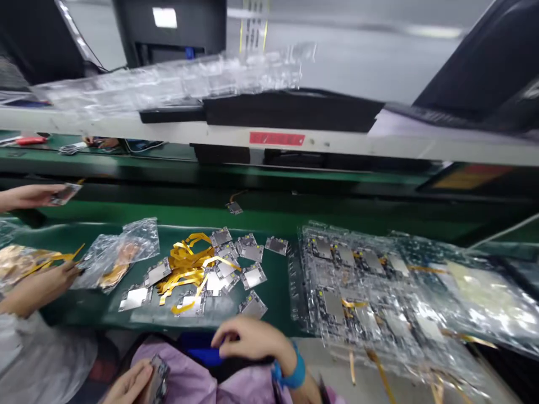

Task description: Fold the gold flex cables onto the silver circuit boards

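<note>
My left hand [128, 384] is low in the view, its fingers closed on a small circuit board [159, 377]. To the right, my right hand [248, 336] hovers over my lap near the table's front edge, fingers curled; whether anything sits between them is hidden. A blue band circles that wrist. Ahead on the green table [278, 280] lie several circuit boards with silver plates [252, 276] around a heap of orange flex cables [185, 261]. One board [252, 306] lies just beyond my right hand.
Clear trays [337, 269] holding boards are stacked at right. At left, a co-worker's hands [46, 286] work near plastic bags [126, 247]. A shelf [181, 132] with monitors and plastic trays crosses above; one board [234, 207] lies farther back.
</note>
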